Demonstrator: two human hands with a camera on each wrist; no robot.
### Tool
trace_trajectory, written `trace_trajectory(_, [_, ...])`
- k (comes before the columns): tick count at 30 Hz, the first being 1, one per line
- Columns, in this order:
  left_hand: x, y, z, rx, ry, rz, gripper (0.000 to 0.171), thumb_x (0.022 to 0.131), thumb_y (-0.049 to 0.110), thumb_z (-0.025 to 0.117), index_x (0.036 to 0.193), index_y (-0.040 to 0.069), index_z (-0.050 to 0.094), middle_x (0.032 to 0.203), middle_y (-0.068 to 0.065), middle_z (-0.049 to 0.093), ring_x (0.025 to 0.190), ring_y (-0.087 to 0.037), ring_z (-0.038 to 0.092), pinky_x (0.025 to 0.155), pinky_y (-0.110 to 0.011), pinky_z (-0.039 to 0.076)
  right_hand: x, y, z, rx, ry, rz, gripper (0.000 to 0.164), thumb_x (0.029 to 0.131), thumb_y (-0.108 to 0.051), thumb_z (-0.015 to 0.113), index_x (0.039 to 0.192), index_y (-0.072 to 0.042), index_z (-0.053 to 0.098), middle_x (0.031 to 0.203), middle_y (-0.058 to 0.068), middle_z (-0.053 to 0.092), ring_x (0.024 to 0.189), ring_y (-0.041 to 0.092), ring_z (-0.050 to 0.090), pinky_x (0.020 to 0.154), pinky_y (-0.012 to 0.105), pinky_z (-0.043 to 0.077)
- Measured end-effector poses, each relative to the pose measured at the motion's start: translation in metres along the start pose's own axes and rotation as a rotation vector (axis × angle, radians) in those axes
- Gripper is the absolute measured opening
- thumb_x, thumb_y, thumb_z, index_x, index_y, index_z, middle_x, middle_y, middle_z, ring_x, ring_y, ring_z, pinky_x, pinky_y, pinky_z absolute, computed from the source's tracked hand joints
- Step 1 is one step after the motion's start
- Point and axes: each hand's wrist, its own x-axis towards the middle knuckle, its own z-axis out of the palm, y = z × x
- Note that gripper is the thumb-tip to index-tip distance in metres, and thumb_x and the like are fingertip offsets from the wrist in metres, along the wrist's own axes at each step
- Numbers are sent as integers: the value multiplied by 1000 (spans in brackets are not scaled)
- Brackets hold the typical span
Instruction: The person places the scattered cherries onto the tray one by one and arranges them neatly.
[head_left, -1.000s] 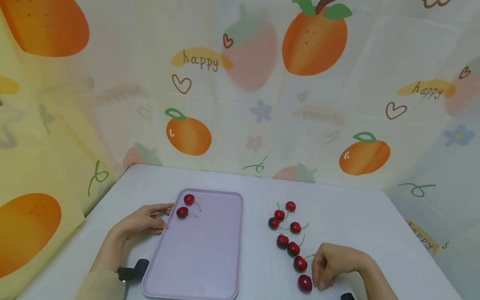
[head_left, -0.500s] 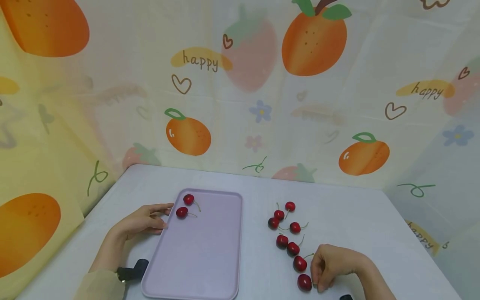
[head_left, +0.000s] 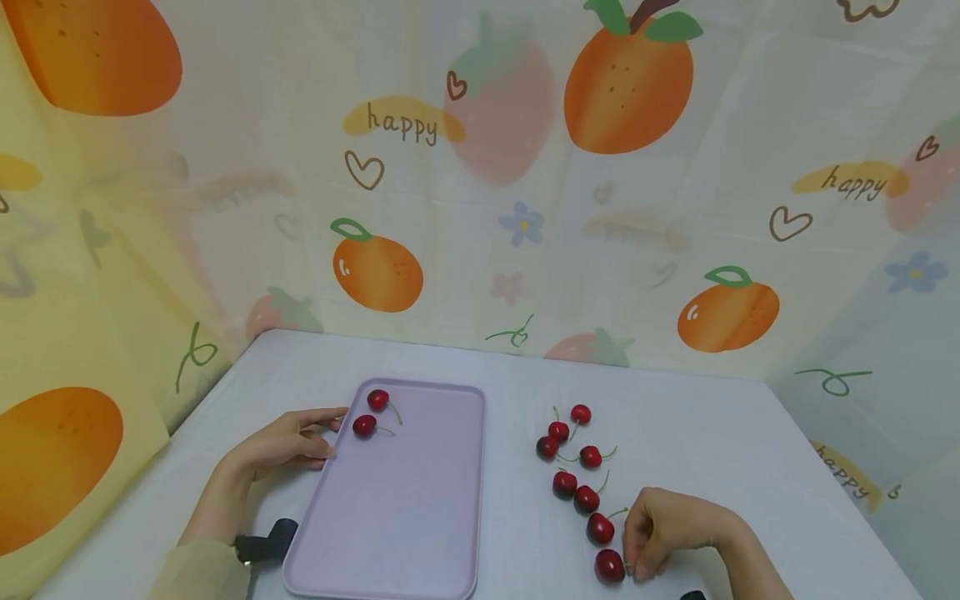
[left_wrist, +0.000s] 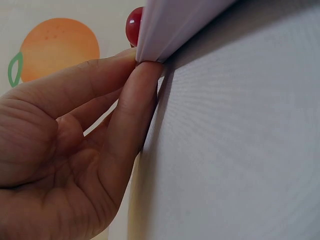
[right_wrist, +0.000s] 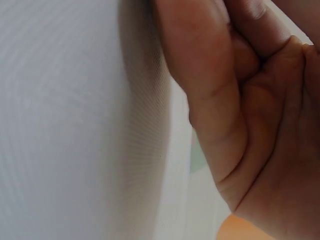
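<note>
Left hand is at the left edge of the purple tray, fingers loosely extended, thumb and forefinger touching the rim apart from each other in the head view. Right hand is low on the right side of the table, thumb and fingertips together, pinching the stem of the nearest cherry. That cherry sits on the table; right wrist view shows only the hand and table, cherry not visible there. Seven other cherries run up the table from it in a loose, crooked line, right of the tray and apart from it. Two more, an upper cherry and a lower cherry, lie in the tray's far left corner, stems pointing rightward. Light sleeve on the left arm, black wrist mount beside the tray. Fruit-print cloth hangs behind the table.
</note>
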Motion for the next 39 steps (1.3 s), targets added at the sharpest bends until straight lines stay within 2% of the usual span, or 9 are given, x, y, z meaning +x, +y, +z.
trace_trajectory(7, [-1, 1, 0, -9, 0, 1, 70, 81, 11, 66, 143, 5, 34, 131, -23, 42, 89, -15, 58, 73, -26, 58, -2, -6, -2, -39, 25, -28, 17, 73, -16, 75, 80, -1, 72, 72, 2, 70, 59, 1, 56, 53, 18, 50])
trace_trajectory(12, [-2, 1, -1, -4, 2, 3, 69, 81, 11, 66, 143, 5, 34, 131, -23, 42, 88, -15, 58, 73, -26, 58, -2, -11, -5, -76, 46, -54, 16, 74, -17, 75, 80, -2, 72, 72, -1, 70, 58, 0, 55, 52, 19, 50])
trace_trajectory(21, [-2, 0, -2, -7, -8, 8, 70, 81, 11, 66, 143, 4, 34, 132, -23, 41, 90, -14, 58, 74, -26, 58, 4, -29, -7, -149, 93, -59, 12, 77, -19, 72, 78, -7, 74, 72, 1, 70, 59, 1, 55, 51, 22, 49])
trace_trajectory(29, [-2, 0, -2, -8, -13, 13, 71, 81, 11, 66, 143, 4, 33, 133, -24, 41, 90, -15, 58, 73, -26, 58, 14, -45, -10, -215, 109, -159, 9, 78, -20, 72, 79, -11, 73, 74, 11, 70, 66, 1, 58, 55, 25, 52])
trace_trajectory(39, [-1, 0, 0, -5, -8, 12, 70, 81, 11, 66, 143, 3, 34, 132, -24, 41, 89, -15, 58, 73, -26, 58, 34, -64, -7, -211, 167, -172, 8, 79, -21, 72, 80, -14, 73, 76, 5, 71, 65, 9, 63, 61, 32, 57])
